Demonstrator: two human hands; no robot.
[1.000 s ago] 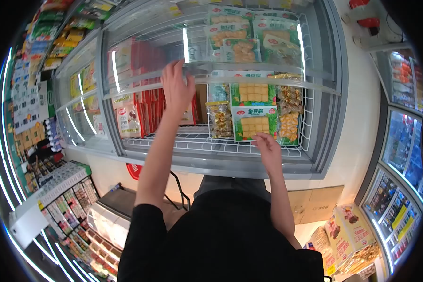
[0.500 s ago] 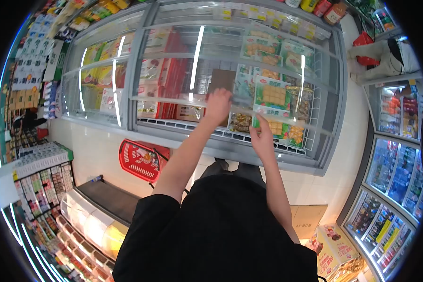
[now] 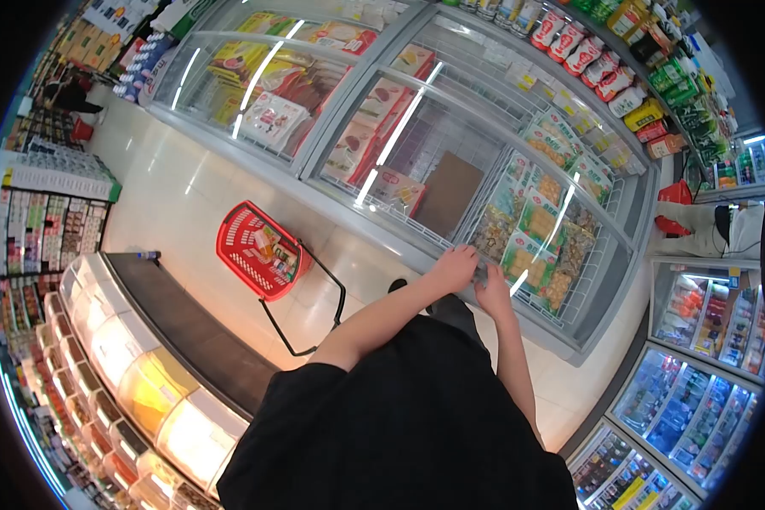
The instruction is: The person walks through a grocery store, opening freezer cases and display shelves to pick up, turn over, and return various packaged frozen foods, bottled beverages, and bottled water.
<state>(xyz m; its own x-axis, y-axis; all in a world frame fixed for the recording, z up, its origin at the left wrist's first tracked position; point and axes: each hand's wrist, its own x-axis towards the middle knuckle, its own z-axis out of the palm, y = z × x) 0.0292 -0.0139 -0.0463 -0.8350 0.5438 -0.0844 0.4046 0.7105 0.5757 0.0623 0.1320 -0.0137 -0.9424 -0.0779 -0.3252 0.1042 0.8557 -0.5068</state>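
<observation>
My left hand (image 3: 456,265) is at the front edge of the freezer's glass lid (image 3: 450,110), its fingers bent; whether they grip the edge I cannot make out. Close beside it on the right, my right hand (image 3: 492,289) is raised at the same edge, with its fingertips partly hidden. Under the glass lie green packs of tofu-like squares (image 3: 533,242), bags of brown balls (image 3: 495,231), red and white packs (image 3: 370,127) and a brown cardboard piece (image 3: 450,194). The lid covers the compartment down to its front rim.
A red shopping basket (image 3: 259,252) with packages in it and black handles stands on the floor to the left. Lit food bins (image 3: 144,374) line the lower left. Bottles (image 3: 582,55) stand behind the freezer, and glass-door coolers (image 3: 680,395) are at the right.
The glass lid has come down to the front rim, and both hands have moved back with it toward my body. The view has turned, so the basket shows fully.
</observation>
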